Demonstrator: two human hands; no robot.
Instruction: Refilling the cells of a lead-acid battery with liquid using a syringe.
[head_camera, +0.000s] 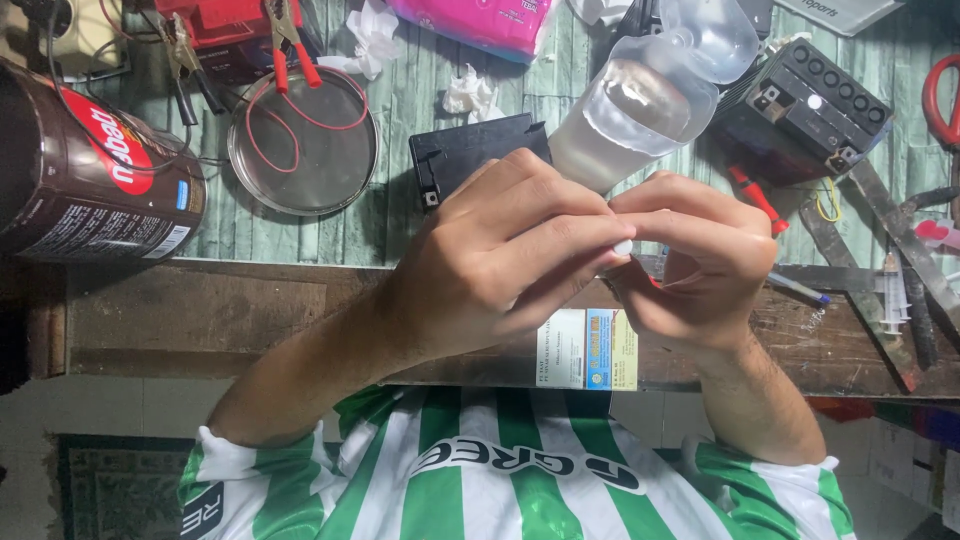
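My left hand (500, 260) and my right hand (700, 255) meet fingertip to fingertip above the front edge of a wooden bench (200, 315). Between the fingers sits a small clear piece with a red bit (655, 278), mostly hidden, so I cannot tell what kind of thing it is. Both hands pinch it. Just behind the hands lie a tilted clear plastic bottle of liquid (640, 110) and a small black battery case (470, 155).
A second black battery with several round ports (815, 100) is at the back right, with a red screwdriver (755, 195), a syringe (890, 295) and red scissors (940, 100). At left are a round metal dish (300, 140), red clips (290, 40) and a dark can (90, 170).
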